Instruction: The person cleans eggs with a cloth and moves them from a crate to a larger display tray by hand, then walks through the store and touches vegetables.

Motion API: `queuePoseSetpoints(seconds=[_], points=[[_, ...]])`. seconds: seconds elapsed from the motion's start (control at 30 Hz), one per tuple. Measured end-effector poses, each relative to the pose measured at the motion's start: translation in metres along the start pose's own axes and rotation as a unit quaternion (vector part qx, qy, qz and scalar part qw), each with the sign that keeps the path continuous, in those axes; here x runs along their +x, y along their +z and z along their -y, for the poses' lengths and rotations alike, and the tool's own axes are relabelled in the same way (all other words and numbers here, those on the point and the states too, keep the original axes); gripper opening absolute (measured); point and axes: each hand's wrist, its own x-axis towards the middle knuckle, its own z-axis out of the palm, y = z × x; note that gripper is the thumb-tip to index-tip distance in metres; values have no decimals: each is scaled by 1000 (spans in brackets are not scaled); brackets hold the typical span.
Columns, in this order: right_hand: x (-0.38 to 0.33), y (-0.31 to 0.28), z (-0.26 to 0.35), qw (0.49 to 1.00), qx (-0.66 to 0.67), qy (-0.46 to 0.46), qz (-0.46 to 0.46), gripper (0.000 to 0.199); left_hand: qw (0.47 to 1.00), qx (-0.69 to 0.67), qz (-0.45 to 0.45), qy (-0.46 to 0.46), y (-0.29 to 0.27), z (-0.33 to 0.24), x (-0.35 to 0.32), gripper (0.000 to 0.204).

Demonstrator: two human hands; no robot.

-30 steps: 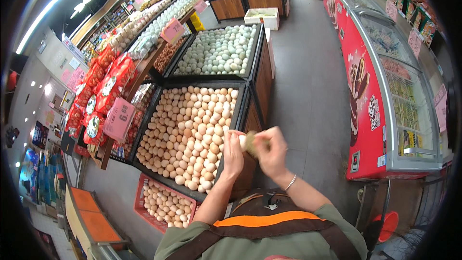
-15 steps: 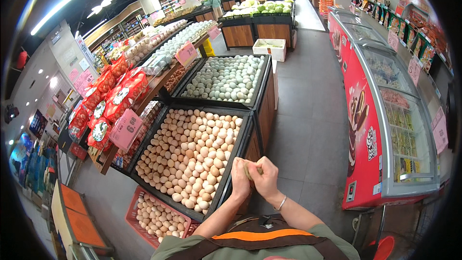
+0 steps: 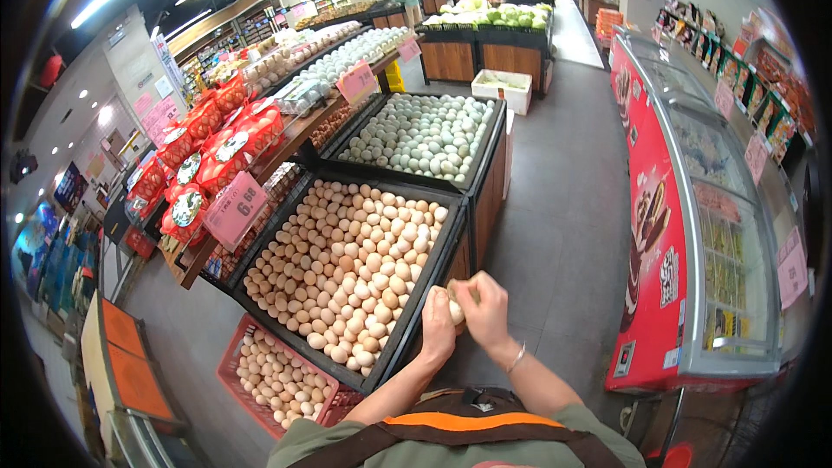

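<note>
My left hand (image 3: 438, 322) and my right hand (image 3: 485, 308) are pressed together around a single pale brown egg (image 3: 456, 308), held in front of my chest. They hover just off the near right corner of a black bin (image 3: 431, 273) heaped with brown eggs (image 3: 351, 273). A thin bracelet circles my right wrist. Most of the held egg is hidden by my fingers.
Behind the brown eggs is a bin of pale greenish eggs (image 3: 425, 134). A red crate of eggs (image 3: 277, 377) sits on the floor at lower left. Red gift boxes (image 3: 212, 156) and a pink price sign (image 3: 236, 208) are on the left; a red chest freezer (image 3: 693, 225) is on the right.
My joined hands have stayed together around the egg and dropped slightly lower toward my body. My head has tilted up, so more of the aisle shows.
</note>
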Motion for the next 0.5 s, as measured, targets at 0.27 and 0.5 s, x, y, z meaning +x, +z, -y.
queuePoseSetpoints(seconds=[0.27, 0.5], points=[[1, 4, 3, 999, -17, -31, 9, 20, 1000, 16, 4, -3, 4, -4, -12, 27], [-32, 17, -1, 998, -11, -61, 21, 22, 998, 19, -30, 43, -27, 19, -1, 28]])
